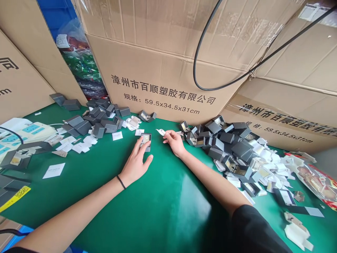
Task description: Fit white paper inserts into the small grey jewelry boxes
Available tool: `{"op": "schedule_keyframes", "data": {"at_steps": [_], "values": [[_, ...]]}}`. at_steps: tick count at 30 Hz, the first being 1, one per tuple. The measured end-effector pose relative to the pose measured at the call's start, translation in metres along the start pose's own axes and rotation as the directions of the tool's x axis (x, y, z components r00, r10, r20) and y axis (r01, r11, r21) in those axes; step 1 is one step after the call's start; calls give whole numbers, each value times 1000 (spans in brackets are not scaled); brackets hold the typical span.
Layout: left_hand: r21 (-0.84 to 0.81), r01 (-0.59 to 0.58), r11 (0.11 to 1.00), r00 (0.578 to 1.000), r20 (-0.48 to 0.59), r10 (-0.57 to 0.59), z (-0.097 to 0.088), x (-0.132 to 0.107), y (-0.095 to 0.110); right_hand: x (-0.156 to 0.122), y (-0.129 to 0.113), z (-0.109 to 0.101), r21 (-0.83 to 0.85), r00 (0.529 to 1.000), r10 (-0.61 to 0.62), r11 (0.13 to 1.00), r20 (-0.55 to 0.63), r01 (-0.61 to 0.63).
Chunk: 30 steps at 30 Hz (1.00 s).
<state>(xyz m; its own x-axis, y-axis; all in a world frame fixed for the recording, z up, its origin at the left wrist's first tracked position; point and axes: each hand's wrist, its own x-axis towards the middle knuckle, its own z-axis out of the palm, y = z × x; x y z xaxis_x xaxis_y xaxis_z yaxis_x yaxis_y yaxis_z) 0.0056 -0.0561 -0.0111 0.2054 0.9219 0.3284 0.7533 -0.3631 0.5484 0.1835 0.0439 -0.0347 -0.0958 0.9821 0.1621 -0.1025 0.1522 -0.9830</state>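
Observation:
My left hand (136, 163) rests on a small dark grey hinged box (146, 149), which stands open on the green table. Its fingers hold the box at the far side, while the thumb sticks out to the right. A pale insert (145, 139) shows inside, partly covered by the fingers. Just to the right, my right hand (173, 141) pinches a small white piece (160, 132), perhaps paper or lining, between thumb and fingers. It is raised a little above the table, apart from the box. A white card (139, 132) lies just behind the box.
Dark boxes (98, 116) with white scraps are heaped at the back left. Another heap of boxes (240, 149) and torn white lining (272, 168) spreads along the right. Large cartons (158, 77) wall off the back. A power strip (28, 135) lies left; a black cable (196, 66) hangs overhead.

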Motion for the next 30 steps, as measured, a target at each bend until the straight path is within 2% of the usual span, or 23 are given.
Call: {"op": "schedule_keyframes", "data": {"at_steps": [2, 4, 6, 11, 16, 19, 22, 24, 27, 30], "values": [[-22, -22, 1000, 1000, 15, 23, 4, 7, 4, -2, 0, -4, 108, 999, 40, 993, -18, -38], [-34, -71, 997, 997, 18, 72, 7, 16, 8, -1, -1, -4, 101, 999, 47, 994, -14, -45], [-37, -125, 992, 992, -9, 124, 9, 27, 10, -2, -2, -3, 29, 1000, 25, 999, 5, -26], [-31, -129, 991, 963, -240, 118, 9, 47, 1, -14, -12, -1, -239, 993, -97, 965, 74, 112], [3, -177, 984, 961, -214, 173, 10, 50, -7, -21, -18, 1, -430, 966, -209, 867, 149, 254], [-6, -218, 976, 950, -230, 211, 11, 50, -8, -22, -16, 1, -439, 959, -236, 853, 155, 281], [-50, -191, 980, 947, -274, 171, 12, 51, -12, -23, -14, 0, -423, 941, -320, 841, 113, 337], [-72, -153, 986, 946, -300, 125, 13, 52, -15, -25, -15, 0, -476, 905, -402, 774, 139, 417], [-78, -132, 988, 951, -291, 104, 13, 51, -17, -30, -17, 1, -567, 834, -480, 621, 271, 541], [-77, -149, 986, 961, -245, 126, 12, 51, -14, -32, -18, 3, -588, 799, -500, 552, 334, 591]]}}
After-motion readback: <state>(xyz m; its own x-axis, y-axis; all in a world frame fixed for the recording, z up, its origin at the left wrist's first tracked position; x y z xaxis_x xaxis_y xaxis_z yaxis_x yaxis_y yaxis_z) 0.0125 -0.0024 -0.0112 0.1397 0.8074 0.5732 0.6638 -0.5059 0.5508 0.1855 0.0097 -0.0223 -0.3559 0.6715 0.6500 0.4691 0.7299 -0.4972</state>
